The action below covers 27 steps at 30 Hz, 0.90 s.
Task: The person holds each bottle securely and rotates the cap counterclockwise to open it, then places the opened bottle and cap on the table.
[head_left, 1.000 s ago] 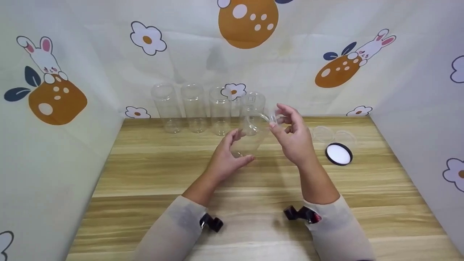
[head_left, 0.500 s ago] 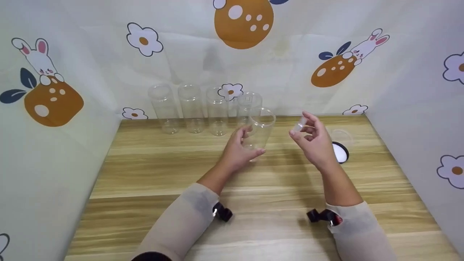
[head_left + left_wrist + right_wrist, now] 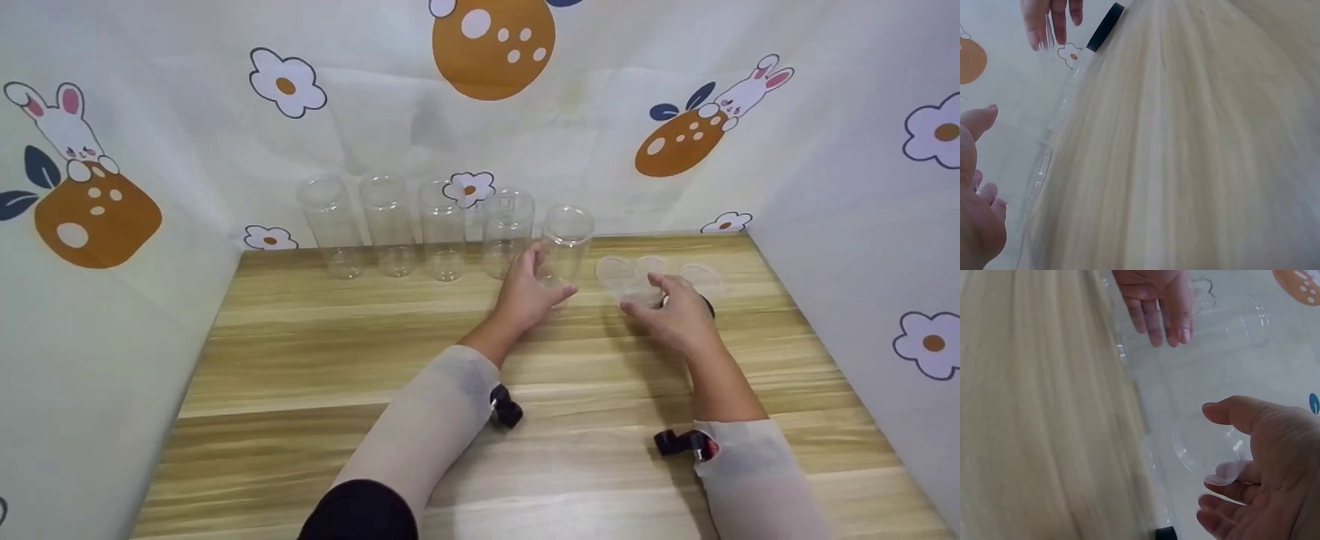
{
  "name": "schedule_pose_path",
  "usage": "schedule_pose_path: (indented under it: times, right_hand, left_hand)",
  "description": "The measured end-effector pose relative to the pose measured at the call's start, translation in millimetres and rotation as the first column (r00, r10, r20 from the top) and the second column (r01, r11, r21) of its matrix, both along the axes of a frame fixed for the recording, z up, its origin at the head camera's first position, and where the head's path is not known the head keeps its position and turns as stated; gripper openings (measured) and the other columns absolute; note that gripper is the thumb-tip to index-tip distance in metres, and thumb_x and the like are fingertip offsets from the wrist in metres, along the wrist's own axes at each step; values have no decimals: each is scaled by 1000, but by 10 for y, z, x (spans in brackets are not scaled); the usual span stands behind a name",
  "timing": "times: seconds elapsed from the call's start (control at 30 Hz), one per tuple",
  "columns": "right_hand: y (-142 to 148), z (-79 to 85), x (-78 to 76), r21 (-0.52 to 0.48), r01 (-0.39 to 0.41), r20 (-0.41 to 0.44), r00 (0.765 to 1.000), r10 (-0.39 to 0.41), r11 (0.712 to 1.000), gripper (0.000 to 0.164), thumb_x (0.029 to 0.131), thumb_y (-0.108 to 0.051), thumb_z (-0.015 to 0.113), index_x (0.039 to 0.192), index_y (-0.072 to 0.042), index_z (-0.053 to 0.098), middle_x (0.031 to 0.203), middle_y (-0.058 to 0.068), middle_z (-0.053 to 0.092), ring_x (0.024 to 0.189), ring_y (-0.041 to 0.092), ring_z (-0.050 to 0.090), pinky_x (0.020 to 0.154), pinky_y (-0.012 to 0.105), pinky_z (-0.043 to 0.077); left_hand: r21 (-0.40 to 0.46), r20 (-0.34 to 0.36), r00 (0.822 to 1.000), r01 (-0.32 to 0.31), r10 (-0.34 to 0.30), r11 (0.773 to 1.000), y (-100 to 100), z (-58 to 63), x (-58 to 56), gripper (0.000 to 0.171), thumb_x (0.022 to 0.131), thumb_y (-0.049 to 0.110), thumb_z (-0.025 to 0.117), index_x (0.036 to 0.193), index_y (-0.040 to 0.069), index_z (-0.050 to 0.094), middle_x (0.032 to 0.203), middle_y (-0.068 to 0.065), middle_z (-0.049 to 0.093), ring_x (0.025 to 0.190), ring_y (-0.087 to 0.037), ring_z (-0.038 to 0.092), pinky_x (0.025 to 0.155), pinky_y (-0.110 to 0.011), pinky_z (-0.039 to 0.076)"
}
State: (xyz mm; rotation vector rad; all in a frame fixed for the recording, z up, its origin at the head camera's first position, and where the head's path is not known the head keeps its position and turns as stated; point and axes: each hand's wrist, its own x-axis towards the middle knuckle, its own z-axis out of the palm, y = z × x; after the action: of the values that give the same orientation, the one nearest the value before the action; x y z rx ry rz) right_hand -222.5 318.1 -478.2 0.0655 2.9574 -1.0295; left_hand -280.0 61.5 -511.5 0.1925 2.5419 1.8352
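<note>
My left hand (image 3: pixel 523 300) holds a clear, empty cylindrical jar (image 3: pixel 568 240) low down, thumb in front and fingertips on the far side. The jar stands upright with its mouth up, at the right end of a row of similar jars. In the right wrist view my left fingers (image 3: pixel 1154 323) overlap its side. My right hand (image 3: pixel 675 315) holds a thin clear round lid (image 3: pixel 1207 450) between thumb and fingers, low over the table. The right palm partly covers a black-rimmed white lid (image 3: pixel 709 306) behind it.
Several matching jars, one of them a clear jar (image 3: pixel 330 225), stand along the back wall. Flat clear discs, including a clear disc (image 3: pixel 615 274), lie near the right hand. The wooden table (image 3: pixel 337 352) meets patterned cloth walls (image 3: pixel 390 97) on three sides.
The left hand has carried the jar right and back, from tilted to upright at the row's end. The right hand has moved away from the jar and down to the right with the clear lid.
</note>
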Motion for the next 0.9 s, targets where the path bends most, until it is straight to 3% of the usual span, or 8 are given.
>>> schedule_pose_path:
  times: [0.17, 0.33, 0.43, 0.57, 0.67, 0.9]
  right_hand:
    - [50, -128, -33, 113, -51, 26, 998, 48, 992, 86, 99, -51, 71, 158, 5, 45, 163, 33, 44, 154, 51, 38, 129, 64, 30]
    - [95, -186, -29, 214, -33, 17, 999, 30, 976, 87, 94, -52, 75, 156, 2, 49, 158, 30, 52, 152, 51, 41, 122, 72, 30]
    - [107, -196, -25, 257, -35, 23, 999, 30, 966, 86, 91, -52, 76, 154, 1, 52, 158, 29, 52, 152, 50, 40, 116, 75, 30]
    - [110, -214, -23, 302, -57, 44, 998, 46, 951, 84, 92, -51, 74, 154, 1, 53, 159, 28, 51, 156, 51, 31, 119, 78, 23]
    - [114, -229, -19, 324, -66, 61, 997, 49, 944, 83, 93, -51, 73, 155, 0, 52, 161, 27, 50, 159, 52, 25, 121, 80, 17]
    - [120, -242, -17, 341, -81, 74, 995, 59, 937, 80, 93, -49, 71, 155, -2, 52, 161, 24, 52, 160, 51, 22, 121, 81, 16]
  left_hand:
    - [3, 7, 999, -49, 49, 999, 122, -24, -104, 90, 82, 23, 94, 157, 12, 46, 159, -11, 55, 149, -28, 52, 126, -41, 43]
    - [2, 4, 998, -55, 55, 998, 238, -25, -188, 95, 84, 24, 92, 162, 13, 40, 161, -10, 55, 152, -28, 50, 128, -40, 40]
    - [8, 17, 997, -70, 70, 997, 299, -25, -228, 94, 85, 24, 92, 162, 14, 40, 162, -8, 54, 152, -28, 50, 129, -41, 39]
    - [1, 47, 995, -85, 85, 996, 365, -20, -277, 93, 87, 27, 89, 165, 21, 39, 165, -6, 51, 154, -29, 48, 129, -44, 39]
    - [-19, 58, 996, -73, 74, 997, 417, -20, -316, 96, 90, 27, 87, 169, 21, 32, 169, -8, 47, 156, -30, 45, 130, -44, 37]
    - [-99, 28, 998, -54, 57, 994, 489, -18, -350, 103, 96, 26, 81, 172, 10, 13, 171, -19, 39, 160, -32, 38, 133, -40, 31]
